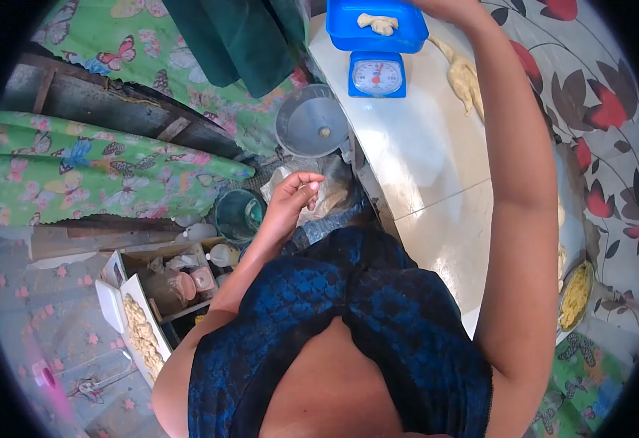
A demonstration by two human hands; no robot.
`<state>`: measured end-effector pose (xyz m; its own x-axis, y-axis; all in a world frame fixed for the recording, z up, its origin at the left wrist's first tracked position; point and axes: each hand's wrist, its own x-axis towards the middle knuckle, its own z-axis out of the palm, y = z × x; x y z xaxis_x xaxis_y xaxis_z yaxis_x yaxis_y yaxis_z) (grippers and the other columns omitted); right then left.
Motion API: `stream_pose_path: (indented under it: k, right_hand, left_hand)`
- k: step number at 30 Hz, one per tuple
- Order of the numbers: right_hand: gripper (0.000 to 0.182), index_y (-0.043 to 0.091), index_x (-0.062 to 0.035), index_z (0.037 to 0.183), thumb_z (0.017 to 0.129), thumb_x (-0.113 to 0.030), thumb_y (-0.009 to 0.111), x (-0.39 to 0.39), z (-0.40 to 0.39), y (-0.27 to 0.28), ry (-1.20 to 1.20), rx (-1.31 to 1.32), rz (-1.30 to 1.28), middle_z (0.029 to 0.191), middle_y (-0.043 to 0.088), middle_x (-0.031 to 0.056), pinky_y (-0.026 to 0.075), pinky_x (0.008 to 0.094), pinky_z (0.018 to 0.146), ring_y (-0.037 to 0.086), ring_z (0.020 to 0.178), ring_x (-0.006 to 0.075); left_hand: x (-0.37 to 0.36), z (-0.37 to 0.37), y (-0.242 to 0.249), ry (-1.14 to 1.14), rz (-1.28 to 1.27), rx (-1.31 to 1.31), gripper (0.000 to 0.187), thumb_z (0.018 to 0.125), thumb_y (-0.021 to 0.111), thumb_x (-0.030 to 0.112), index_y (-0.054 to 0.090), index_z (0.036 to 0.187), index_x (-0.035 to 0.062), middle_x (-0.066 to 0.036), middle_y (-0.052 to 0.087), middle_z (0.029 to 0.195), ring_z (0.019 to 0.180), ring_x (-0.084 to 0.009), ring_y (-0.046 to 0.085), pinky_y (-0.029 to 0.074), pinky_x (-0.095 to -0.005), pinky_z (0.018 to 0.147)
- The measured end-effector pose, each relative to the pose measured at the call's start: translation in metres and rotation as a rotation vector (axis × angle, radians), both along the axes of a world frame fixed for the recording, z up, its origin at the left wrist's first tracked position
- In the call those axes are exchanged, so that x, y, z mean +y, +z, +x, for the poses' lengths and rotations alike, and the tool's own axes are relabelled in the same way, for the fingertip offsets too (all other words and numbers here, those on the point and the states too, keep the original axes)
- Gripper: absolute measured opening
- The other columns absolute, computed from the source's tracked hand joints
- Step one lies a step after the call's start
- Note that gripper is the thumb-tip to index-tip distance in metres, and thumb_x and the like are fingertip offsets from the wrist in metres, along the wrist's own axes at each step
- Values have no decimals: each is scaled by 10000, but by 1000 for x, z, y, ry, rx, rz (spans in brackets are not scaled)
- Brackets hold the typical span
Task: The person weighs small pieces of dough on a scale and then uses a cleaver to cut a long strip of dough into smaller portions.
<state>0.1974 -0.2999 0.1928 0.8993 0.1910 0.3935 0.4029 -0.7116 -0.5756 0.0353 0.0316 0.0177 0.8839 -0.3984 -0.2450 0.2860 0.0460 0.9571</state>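
Observation:
My left hand (295, 196) hangs in the air left of the table, its fingers loosely bent and nothing visible in them. My right arm stretches over the tabletop (429, 175), and my right hand (447, 9) is at the blue tray's right corner; the top edge of the view cuts off its fingers. The blue tray (338, 38) sits on a blue dial kitchen scale (378, 76) and holds a small lump of dough (379, 24). A long strip of dough (464, 79) lies on the table, partly behind my right forearm.
A grey basin (311, 120) and a green bucket (239, 213) stand left of the table. At lower left, a tray of dough pieces (143, 336) rests beside a box of containers (181, 281). A bowl of yellow food (575, 296) is at far right.

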Motion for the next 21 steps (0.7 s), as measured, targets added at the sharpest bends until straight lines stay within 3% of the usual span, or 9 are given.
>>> stream_pose_path:
  k: [2, 4, 5, 8, 16, 19, 21]
  right_hand:
    - [310, 639, 20, 1001, 721, -112, 626, -5, 18, -8, 81, 30, -126, 910, 668, 170, 499, 333, 761, 640, 853, 244]
    - [500, 579, -20, 1164, 682, -138, 642, -4, 35, -19, 209, 116, -468, 1060, 635, 192, 486, 371, 820, 615, 965, 299]
    - [500, 579, -20, 1164, 682, -138, 642, -1, 37, -21, 209, 115, -471, 1060, 635, 192, 486, 371, 820, 615, 965, 299]
    - [710, 435, -95, 1340, 672, -178, 661, 18, 40, -19, 67, 400, -639, 1204, 569, 182, 474, 394, 855, 577, 1045, 325]
    - [581, 546, -76, 1228, 672, -183, 674, 29, 76, -49, 83, 283, -776, 1097, 620, 178, 484, 411, 821, 603, 979, 322]
    - [494, 590, -60, 1153, 677, -170, 667, 25, 72, -49, 52, 272, -680, 1043, 641, 167, 490, 405, 800, 619, 930, 316]
    - [472, 590, -62, 1148, 689, -147, 655, 12, 67, -48, 118, 6, -371, 1055, 639, 166, 497, 408, 775, 631, 898, 307]
  left_hand:
    - [1, 1, -1, 8, 1, -2, 193, 913, 532, 134, 573, 1039, -6, -3, 530, 743, 660, -84, 476, 390, -240, 619]
    - [2, 2, -2, 14, 1, 0, 192, 912, 532, 135, 574, 1036, -5, -2, 529, 741, 659, -84, 476, 391, -238, 618]
    - [2, 2, -3, 22, -1, 12, 190, 911, 534, 135, 576, 1033, -5, -2, 528, 740, 658, -85, 476, 391, -235, 619]
    - [3, 4, -6, 32, -5, 22, 192, 909, 544, 135, 576, 1034, -7, 9, 520, 738, 656, -72, 470, 393, -229, 616]
    - [10, 10, -8, 83, -27, 49, 191, 909, 544, 145, 581, 1024, -3, -2, 525, 737, 657, -86, 479, 392, -230, 622]
    - [10, 12, -7, 78, -34, 52, 188, 909, 543, 143, 581, 1022, -2, -2, 527, 741, 658, -88, 480, 392, -233, 624]
    - [10, 14, -8, 68, -40, 61, 184, 910, 539, 138, 579, 1024, 0, -2, 526, 746, 662, -90, 481, 392, -234, 626]
